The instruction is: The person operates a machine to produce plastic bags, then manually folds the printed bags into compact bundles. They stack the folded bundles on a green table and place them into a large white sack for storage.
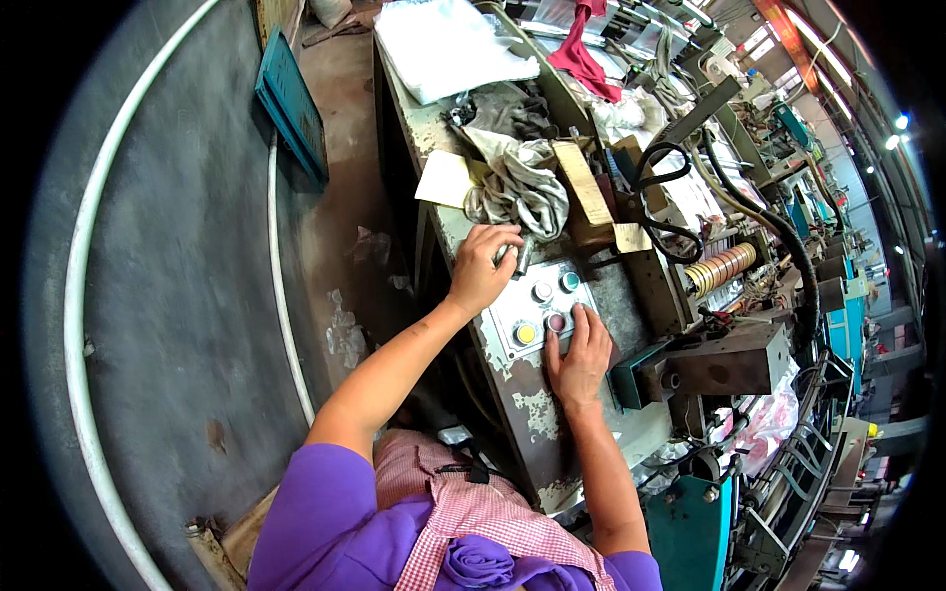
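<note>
A pale control panel (pixel 505 320) with a yellow button (pixel 526 333), a red button (pixel 555 322), a white button (pixel 542 292) and a green button (pixel 570 282) is set in the worn machine top. My left hand (pixel 485 264) is closed around a short dark metal cylinder (pixel 522 258) just beyond the panel. The cylinder's lower part is hidden by my fingers. Beside the red button, my right hand (pixel 581 364) lies over the panel's right edge, fingers stretched out and holding nothing. Whether a fingertip presses the red button, I cannot tell.
Past my left hand lie a crumpled grey cloth (pixel 522 187), a yellowish paper (pixel 448 179) and a stack of white plastic sheets (pixel 448 49). A block-shaped metal arm (pixel 724 364) juts out at the right. Black cables (pixel 778 222) loop over the machine. White pipe railing (pixel 89 207) runs at the left.
</note>
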Demonstrator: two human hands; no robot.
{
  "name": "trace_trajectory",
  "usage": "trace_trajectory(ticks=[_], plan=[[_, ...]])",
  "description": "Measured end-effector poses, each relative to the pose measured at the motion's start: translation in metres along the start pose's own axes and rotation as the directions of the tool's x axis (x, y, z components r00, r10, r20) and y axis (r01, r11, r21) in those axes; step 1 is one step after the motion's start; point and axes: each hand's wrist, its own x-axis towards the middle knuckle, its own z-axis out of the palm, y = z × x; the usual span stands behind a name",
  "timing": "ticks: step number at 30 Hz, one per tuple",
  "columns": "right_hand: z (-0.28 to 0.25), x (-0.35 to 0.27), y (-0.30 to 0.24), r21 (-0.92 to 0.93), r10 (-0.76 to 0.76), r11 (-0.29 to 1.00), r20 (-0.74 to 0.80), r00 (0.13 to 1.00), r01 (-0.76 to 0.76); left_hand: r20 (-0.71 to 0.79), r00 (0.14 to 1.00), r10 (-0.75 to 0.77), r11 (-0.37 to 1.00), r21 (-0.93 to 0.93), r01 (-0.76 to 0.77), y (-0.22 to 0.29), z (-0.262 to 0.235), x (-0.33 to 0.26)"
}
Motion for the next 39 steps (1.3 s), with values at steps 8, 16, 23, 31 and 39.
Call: trace_trajectory(ticks=[8,16,23,31,39], plan=[[0.0013,0.0012,0.0016,-0.047,-0.009,0.999,0.021,1.0,0.01,0.057,0.998,0.003,1.0,0.007,-0.003,-0.0007,-0.0008,0.0004],[0.0025,0.002,0.0001,-0.056,0.005,0.998,-0.003,1.0,-0.005,0.096,0.995,0.006,1.0,-0.009,-0.005,0.0009,-0.0023,0.0022],[0.0035,0.0002,0.0015,-0.062,-0.002,0.998,-0.019,1.0,0.001,0.111,0.994,0.009,1.0,-0.005,-0.009,0.0012,-0.0015,0.001],[0.0028,-0.0002,0.0002,-0.061,0.006,0.998,-0.018,1.0,-0.007,0.128,0.992,0.009,1.0,-0.014,-0.007,0.0014,-0.0015,0.0011],[0.003,-0.0005,0.0002,-0.059,0.023,0.998,-0.018,1.0,-0.024,0.139,0.99,0.008,1.0,-0.014,-0.006,0.0023,-0.0006,0.0014]])
